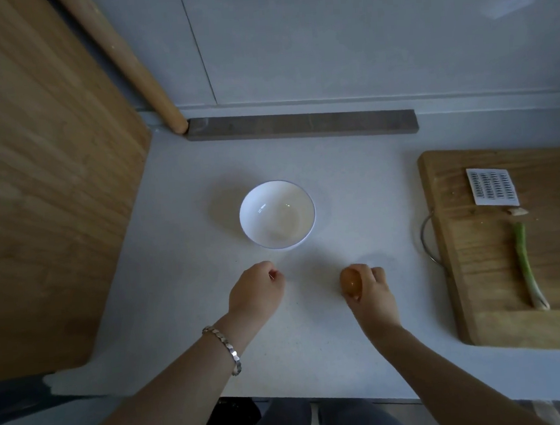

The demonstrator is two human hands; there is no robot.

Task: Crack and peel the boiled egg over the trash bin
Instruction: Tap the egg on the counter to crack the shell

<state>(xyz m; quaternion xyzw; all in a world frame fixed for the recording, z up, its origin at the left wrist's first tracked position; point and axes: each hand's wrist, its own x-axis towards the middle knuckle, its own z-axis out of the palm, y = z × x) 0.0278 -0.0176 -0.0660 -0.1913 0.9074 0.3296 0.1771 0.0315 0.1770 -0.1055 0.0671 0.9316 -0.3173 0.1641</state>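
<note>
A brown boiled egg [350,283] with its shell whole is gripped in my right hand [372,294], low over the white countertop [315,343]. My left hand [256,291] hovers to the left of it with the fingers curled in and nothing in them; a silver bracelet sits on that wrist. An empty white bowl [277,214] stands just beyond both hands. No trash bin shows in the head view.
A wooden cutting board [477,264] lies at the right with a green onion [527,266] and a small printed card [492,185]. A large wooden board [35,181] leans at the left, a rolling pin [133,66] beside it. A grey bar [298,125] runs along the wall.
</note>
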